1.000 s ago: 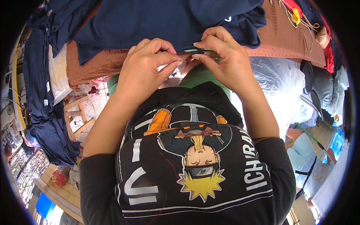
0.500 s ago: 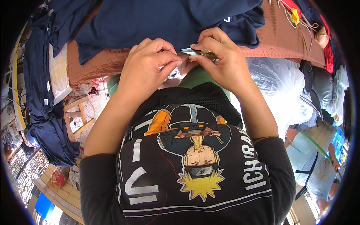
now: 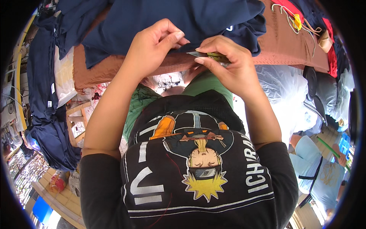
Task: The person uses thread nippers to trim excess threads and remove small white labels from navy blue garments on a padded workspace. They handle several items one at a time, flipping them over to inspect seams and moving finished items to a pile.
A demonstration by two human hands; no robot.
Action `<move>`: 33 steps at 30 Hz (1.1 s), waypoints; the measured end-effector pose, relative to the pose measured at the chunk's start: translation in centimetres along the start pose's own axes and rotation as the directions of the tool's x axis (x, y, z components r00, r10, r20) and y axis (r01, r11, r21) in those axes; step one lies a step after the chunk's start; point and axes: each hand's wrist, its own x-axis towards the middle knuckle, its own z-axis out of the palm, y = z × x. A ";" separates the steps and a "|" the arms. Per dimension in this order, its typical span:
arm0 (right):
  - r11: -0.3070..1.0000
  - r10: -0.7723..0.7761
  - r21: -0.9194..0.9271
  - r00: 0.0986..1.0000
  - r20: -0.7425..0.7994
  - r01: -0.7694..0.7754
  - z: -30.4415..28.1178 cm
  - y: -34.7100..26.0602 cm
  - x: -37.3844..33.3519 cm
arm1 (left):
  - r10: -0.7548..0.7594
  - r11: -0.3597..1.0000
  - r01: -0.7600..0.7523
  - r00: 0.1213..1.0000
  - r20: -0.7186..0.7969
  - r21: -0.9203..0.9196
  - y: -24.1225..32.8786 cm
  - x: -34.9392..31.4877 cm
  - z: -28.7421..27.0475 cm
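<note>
A pair of thread snips with a pointed silver blade and yellowish-green handles sits in my right hand, gripped between thumb and fingers. The blade points left, just off the near edge of a navy garment. My left hand is closed over that garment's near edge, thumb against the fingers. Whether it pinches the cloth or a thread is hidden by the fingers. The garment lies spread over a surface covered with brown cloth.
Cords with a yellow piece lie at the far right. Clear plastic bags stand below the right edge. More navy garments hang at the left beside a wooden frame. Another person in light blue is at the lower right.
My left hand has moved up and away from me, onto the garment's edge. The right hand with the snips has shifted slightly right and nearer to me.
</note>
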 end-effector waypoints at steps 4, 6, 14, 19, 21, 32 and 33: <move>0.995 0.087 -0.051 0.995 -0.040 -0.089 0.3 1.0 0.5 | -0.167 0.960 0.159 0.986 -0.017 -0.229 -0.2 1.0 0.1; 0.993 0.094 -0.064 0.993 -0.073 -0.099 0.5 1.4 0.7 | -0.210 0.932 0.193 0.977 -0.023 -0.306 -0.1 1.0 0.2; 0.988 0.094 -0.110 0.990 -0.109 -0.106 0.8 1.6 1.1 | -0.216 0.888 0.210 0.976 0.032 -0.408 -0.5 0.8 -0.5; 0.990 0.050 -0.131 0.995 -0.089 -0.061 0.6 1.0 1.4 | -0.183 0.908 0.184 0.982 0.040 -0.376 0.6 0.3 -0.4; 0.987 0.034 -0.153 0.997 -0.070 -0.045 0.2 0.8 1.4 | -0.018 0.989 0.038 0.990 0.143 -0.143 2.1 -0.2 -1.0; 0.873 0.072 -0.487 0.996 0.055 -0.036 -9.1 -2.2 5.4 | 0.064 0.934 -0.127 0.979 0.194 0.334 9.7 -3.2 -6.3; 0.862 0.132 -0.501 0.987 0.089 -0.070 -10.3 -2.1 6.1 | -0.091 0.954 0.052 0.989 0.118 0.295 9.8 -3.5 -5.2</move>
